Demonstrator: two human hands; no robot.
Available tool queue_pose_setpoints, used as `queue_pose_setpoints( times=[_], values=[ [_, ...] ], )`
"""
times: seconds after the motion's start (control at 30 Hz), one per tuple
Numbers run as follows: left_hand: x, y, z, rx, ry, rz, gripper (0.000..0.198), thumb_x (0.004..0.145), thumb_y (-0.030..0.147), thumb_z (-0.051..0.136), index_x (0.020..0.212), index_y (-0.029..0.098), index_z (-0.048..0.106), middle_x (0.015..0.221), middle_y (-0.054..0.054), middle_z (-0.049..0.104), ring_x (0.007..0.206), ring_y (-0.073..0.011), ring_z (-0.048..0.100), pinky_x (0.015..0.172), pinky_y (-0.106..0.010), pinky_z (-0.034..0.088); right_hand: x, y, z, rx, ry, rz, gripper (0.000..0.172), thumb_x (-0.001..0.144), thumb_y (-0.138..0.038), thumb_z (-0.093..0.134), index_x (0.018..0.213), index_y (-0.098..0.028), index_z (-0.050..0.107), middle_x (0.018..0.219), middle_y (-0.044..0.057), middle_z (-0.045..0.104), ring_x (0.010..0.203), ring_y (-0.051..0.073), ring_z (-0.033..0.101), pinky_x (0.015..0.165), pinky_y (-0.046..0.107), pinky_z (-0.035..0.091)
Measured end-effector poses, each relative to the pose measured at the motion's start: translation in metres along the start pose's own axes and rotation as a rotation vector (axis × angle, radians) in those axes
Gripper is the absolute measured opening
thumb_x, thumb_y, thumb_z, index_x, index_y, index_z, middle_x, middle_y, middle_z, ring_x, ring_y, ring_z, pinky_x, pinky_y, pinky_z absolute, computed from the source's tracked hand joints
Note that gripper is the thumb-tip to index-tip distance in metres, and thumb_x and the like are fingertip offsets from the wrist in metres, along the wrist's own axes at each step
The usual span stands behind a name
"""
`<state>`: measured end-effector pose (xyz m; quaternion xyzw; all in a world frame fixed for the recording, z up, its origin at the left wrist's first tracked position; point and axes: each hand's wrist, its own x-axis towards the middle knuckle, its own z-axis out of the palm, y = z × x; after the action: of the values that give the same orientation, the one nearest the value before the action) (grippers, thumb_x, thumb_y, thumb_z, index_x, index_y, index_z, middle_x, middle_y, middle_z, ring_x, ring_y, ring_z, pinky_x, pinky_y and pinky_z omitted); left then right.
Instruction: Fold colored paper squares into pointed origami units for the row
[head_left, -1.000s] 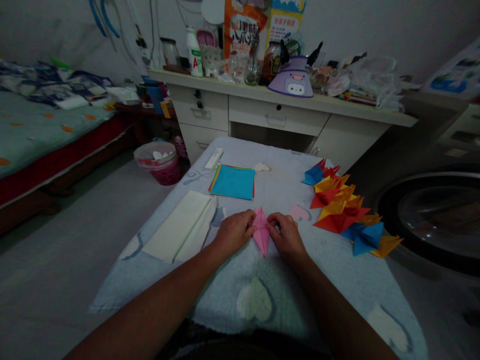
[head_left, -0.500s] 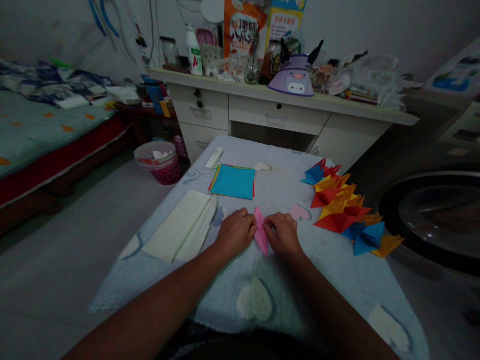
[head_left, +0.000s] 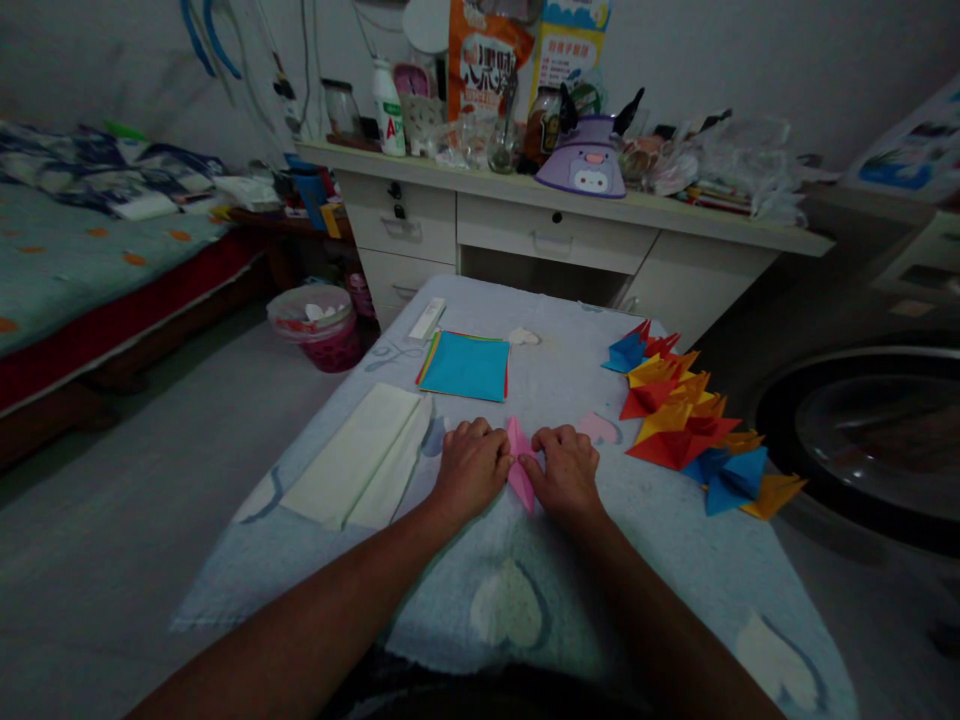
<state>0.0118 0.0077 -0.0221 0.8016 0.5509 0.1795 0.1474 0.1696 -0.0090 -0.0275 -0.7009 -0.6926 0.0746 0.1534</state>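
Observation:
A pink folded origami paper, long and diamond-shaped, lies on the cloth-covered table between my hands. My left hand grips its left side, fingers curled and thumb at the middle. From the other side my right hand presses its thumb on the paper's centre, with the fingers bent; the palm sides of both hands are hidden. Beyond them sits a stack of square paper, blue on top with red and yellow edges showing. Several folded paper cranes in red, yellow, orange and blue stand in a row at the right.
A pale folded sheet lies left of my hands, and a small white box is near the table's far left. Behind stands a cluttered white desk. A pink bin is on the floor; a washing machine is at right.
My right thumb has shifted left onto the middle of the pink paper. My left hand stays at the paper's left side. The view has tilted very slightly.

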Motion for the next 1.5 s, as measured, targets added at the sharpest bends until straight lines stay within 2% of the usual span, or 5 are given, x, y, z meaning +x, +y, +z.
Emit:
queue_pose_setpoints(
  times=[0.53, 0.77, 1.03, 1.17, 1.5],
  values=[
    [-0.001, -0.003, 0.001, 0.018, 0.001, -0.102, 0.022, 0.08, 0.036, 0.064, 0.096, 0.021, 0.06, 0.103, -0.007, 0.056, 0.102, -0.0277, 0.046, 0.082, -0.038, 0.032, 0.003, 0.013, 0.0, 0.014, -0.005, -0.001, 0.011, 0.086, -0.028, 0.057, 0.094, -0.023, 0.063, 0.102, 0.008, 0.057, 0.097, 0.027, 0.046, 0.08, 0.037, 0.03],
    [0.002, -0.005, 0.004, -0.061, 0.015, -0.09, 0.018, 0.078, 0.032, 0.065, 0.091, 0.022, 0.06, 0.101, -0.005, 0.058, 0.1, -0.0263, 0.048, 0.082, -0.037, 0.033, 0.0, 0.011, 0.001, 0.057, -0.002, -0.073, 0.022, 0.087, -0.039, 0.057, 0.098, -0.021, 0.063, 0.102, 0.008, 0.057, 0.096, 0.027, 0.046, 0.082, 0.038, 0.03],
    [0.005, -0.007, 0.004, -0.659, -0.021, -0.015, 0.013, 0.076, 0.017, 0.057, 0.087, 0.02, 0.053, 0.078, 0.002, 0.057, 0.077, -0.0154, 0.053, 0.072, -0.028, 0.038, 0.002, 0.015, -0.005, 0.188, -0.001, -0.11, 0.029, 0.085, -0.036, 0.057, 0.109, -0.022, 0.062, 0.107, 0.008, 0.058, 0.099, 0.026, 0.048, 0.085, 0.038, 0.035],
    [0.008, -0.008, 0.005, -0.997, -0.058, -0.053, 0.025, 0.077, 0.02, 0.058, 0.101, 0.018, 0.055, 0.072, 0.004, 0.051, 0.066, -0.0112, 0.049, 0.063, -0.024, 0.037, 0.006, 0.022, -0.008, 0.448, -0.025, -0.166, 0.019, 0.086, -0.036, 0.053, 0.085, -0.02, 0.064, 0.09, 0.005, 0.06, 0.089, 0.021, 0.051, 0.083, 0.035, 0.039],
    [0.009, -0.003, 0.003, -1.327, -0.23, -0.147, 0.029, 0.067, 0.035, 0.076, 0.079, 0.013, 0.062, 0.071, 0.001, 0.059, 0.063, -0.0108, 0.052, 0.06, -0.022, 0.037, 0.005, 0.021, -0.004, 1.017, -0.184, -0.052, 0.028, 0.081, -0.046, 0.059, 0.071, -0.02, 0.055, 0.068, -0.001, 0.051, 0.066, 0.014, 0.046, 0.06, 0.025, 0.037]
  ],
)
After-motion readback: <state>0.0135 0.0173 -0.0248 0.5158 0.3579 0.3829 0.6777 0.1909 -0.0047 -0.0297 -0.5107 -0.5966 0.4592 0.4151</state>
